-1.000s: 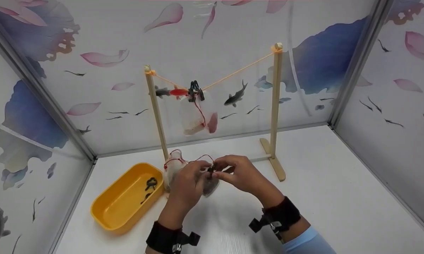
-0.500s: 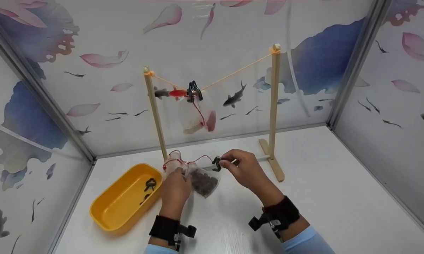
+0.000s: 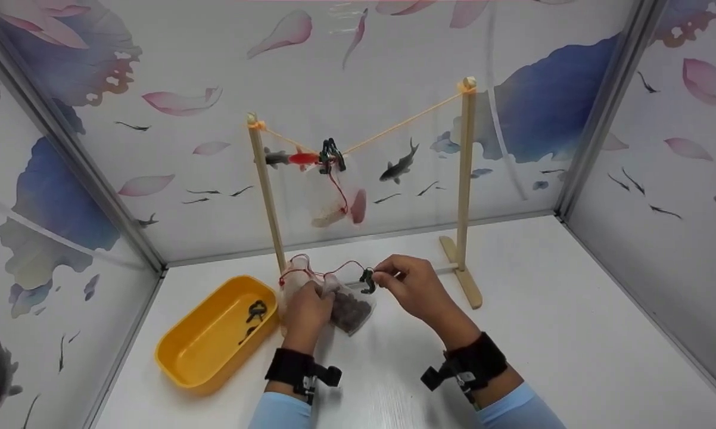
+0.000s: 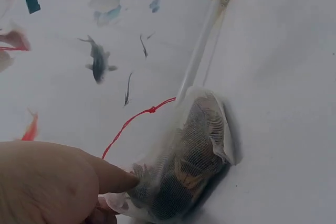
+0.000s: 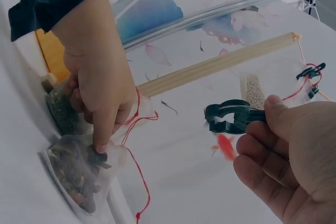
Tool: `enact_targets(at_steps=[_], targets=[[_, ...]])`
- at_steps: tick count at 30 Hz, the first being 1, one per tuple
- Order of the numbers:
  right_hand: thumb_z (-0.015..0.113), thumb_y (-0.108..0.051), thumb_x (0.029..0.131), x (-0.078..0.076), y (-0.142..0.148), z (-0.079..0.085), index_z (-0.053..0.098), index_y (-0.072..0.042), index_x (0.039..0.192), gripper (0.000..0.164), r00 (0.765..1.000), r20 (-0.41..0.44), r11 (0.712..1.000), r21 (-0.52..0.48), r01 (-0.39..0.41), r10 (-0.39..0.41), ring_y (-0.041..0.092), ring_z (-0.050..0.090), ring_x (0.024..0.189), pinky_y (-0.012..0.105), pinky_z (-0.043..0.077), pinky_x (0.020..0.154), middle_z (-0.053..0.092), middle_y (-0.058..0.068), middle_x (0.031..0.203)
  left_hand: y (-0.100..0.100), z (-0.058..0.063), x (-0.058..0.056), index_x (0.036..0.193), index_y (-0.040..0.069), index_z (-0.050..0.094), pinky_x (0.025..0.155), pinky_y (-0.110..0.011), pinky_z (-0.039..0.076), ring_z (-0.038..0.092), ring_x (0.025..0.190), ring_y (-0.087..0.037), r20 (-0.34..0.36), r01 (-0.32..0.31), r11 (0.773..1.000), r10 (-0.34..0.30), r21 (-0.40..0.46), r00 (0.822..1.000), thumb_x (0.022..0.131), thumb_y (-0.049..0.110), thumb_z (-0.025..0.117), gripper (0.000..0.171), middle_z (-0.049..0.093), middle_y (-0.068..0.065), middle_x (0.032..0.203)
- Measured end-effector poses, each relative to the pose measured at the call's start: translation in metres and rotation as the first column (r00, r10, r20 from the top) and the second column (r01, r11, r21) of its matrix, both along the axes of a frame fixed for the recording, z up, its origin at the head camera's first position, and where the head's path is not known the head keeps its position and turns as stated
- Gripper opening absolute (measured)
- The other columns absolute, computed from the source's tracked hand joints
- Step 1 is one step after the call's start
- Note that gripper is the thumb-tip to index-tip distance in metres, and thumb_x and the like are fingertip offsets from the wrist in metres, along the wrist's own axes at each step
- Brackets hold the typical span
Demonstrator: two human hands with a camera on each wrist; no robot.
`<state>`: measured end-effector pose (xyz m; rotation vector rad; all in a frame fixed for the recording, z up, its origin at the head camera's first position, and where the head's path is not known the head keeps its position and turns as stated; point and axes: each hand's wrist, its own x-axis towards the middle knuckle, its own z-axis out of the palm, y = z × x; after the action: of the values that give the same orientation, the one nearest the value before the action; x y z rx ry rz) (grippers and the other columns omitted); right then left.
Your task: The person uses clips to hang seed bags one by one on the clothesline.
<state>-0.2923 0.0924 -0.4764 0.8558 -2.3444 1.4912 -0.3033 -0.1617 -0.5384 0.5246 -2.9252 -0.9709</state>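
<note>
My right hand (image 3: 408,280) pinches a dark green plastic clip (image 5: 228,116) between thumb and fingers, its toothed end pointing away from the hand. My left hand (image 3: 308,311) pinches the upper part of a white mesh drawstring bag (image 3: 353,310) with dark dried contents. That bag (image 4: 184,166) rests on the table, its red cord trailing from it. Beside it, partly behind the left hand, stands a second mesh bag (image 3: 292,274); its greenish filling shows in the right wrist view. Between the wooden posts, another mesh bag (image 3: 334,199) hangs from an orange string (image 3: 402,122) by dark clips (image 3: 332,156).
A yellow tray (image 3: 215,333) with several dark clips (image 3: 255,311) in it stands left of the bags. The wooden rack has a left post (image 3: 265,190) and a right post (image 3: 466,179) on a foot. Printed panels enclose the white table (image 3: 572,333).
My left hand has come away from the clip, moved left, then settled on the dark-filled bag's upper part. My right hand keeps the clip and has shifted slightly right.
</note>
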Motion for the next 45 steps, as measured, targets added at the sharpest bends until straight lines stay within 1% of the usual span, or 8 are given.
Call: enact_targets(at_steps=[4,10,20,25,32,36,41,45], targets=[[0.080,-0.020,0.107,0.000,0.000,0.003,0.082,-0.013,0.109,0.008,1.000,0.006,1.000,-0.009,-0.002,0.002,0.015,0.080,0.093,0.028,0.065,0.079,0.084,0.001,0.102,-0.002,0.002,0.001,0.119,0.011,0.075,0.092,-0.049,0.055,0.068,0.105,-0.028,-0.069,0.000,0.989,0.010,0.145,0.998,0.110,0.035,0.073,0.025,0.075,-0.009,0.113],[0.079,-0.020,0.107,0.000,0.001,0.006,0.082,-0.012,0.111,0.010,1.000,-0.004,1.000,0.006,-0.004,0.004,0.015,0.081,0.093,0.028,0.065,0.079,0.084,0.002,0.103,-0.001,0.014,0.009,0.119,0.011,0.076,0.091,-0.041,0.060,0.066,0.104,-0.026,-0.196,0.057,0.939,0.012,0.339,0.981,0.114,0.033,0.068,0.024,0.073,-0.010,0.114],[0.079,-0.023,0.107,-0.002,0.002,0.007,0.083,-0.012,0.113,0.013,1.000,-0.020,1.000,0.011,-0.005,0.005,0.016,0.083,0.094,0.029,0.066,0.081,0.085,0.001,0.104,-0.002,0.048,0.028,0.116,0.014,0.071,0.092,-0.040,0.062,0.067,0.105,-0.026,-0.384,0.087,0.965,0.015,0.246,0.923,0.117,0.035,0.063,0.023,0.073,-0.009,0.114],[0.080,-0.020,0.105,-0.007,0.004,0.014,0.083,-0.011,0.110,0.011,0.998,-0.056,1.000,-0.018,0.015,-0.016,0.015,0.081,0.091,0.030,0.065,0.081,0.085,0.001,0.102,-0.014,0.073,0.037,0.117,0.011,0.071,0.088,-0.039,0.060,0.068,0.102,-0.027,-0.497,0.063,0.975,0.053,0.213,0.866,0.118,0.034,0.061,0.026,0.074,-0.010,0.114],[0.078,-0.020,0.108,-0.017,-0.005,0.059,0.083,-0.006,0.111,0.015,0.973,-0.231,0.999,0.046,0.012,-0.001,0.017,0.079,0.091,0.030,0.066,0.081,0.085,0.005,0.102,-0.030,0.137,0.046,0.116,0.005,0.071,0.080,-0.039,0.060,0.069,0.093,-0.029,-0.662,-0.031,0.998,0.061,0.057,0.747,0.118,0.030,0.062,0.027,0.071,-0.013,0.108],[0.074,-0.017,0.111,-0.024,-0.011,0.104,0.081,-0.004,0.113,0.016,0.943,-0.332,0.998,0.063,-0.008,0.029,0.019,0.079,0.091,0.030,0.066,0.081,0.083,0.009,0.105,-0.035,0.173,0.038,0.116,0.002,0.074,0.080,-0.041,0.065,0.069,0.087,-0.029,-0.740,-0.056,0.998,0.015,-0.030,0.672,0.116,0.027,0.068,0.025,0.071,-0.015,0.105],[0.073,-0.016,0.112,-0.037,-0.021,0.164,0.080,-0.002,0.115,0.015,0.922,-0.387,1.000,0.018,0.013,-0.005,0.021,0.078,0.092,0.027,0.064,0.082,0.082,0.011,0.106,-0.038,0.209,0.015,0.110,-0.001,0.077,0.077,-0.046,0.068,0.074,0.085,-0.032,-0.791,-0.010,0.986,-0.128,-0.167,0.599,0.114,0.021,0.071,0.023,0.074,-0.018,0.102],[0.073,-0.018,0.113,-0.053,-0.034,0.200,0.080,-0.003,0.115,0.016,0.927,-0.372,0.998,-0.061,0.030,-0.050,0.019,0.076,0.095,0.024,0.061,0.084,0.082,0.010,0.105,-0.035,0.229,0.000,0.106,-0.003,0.077,0.077,-0.047,0.066,0.076,0.088,-0.033,-0.794,0.011,0.974,-0.192,-0.227,0.577,0.113,0.017,0.072,0.022,0.075,-0.019,0.100]])
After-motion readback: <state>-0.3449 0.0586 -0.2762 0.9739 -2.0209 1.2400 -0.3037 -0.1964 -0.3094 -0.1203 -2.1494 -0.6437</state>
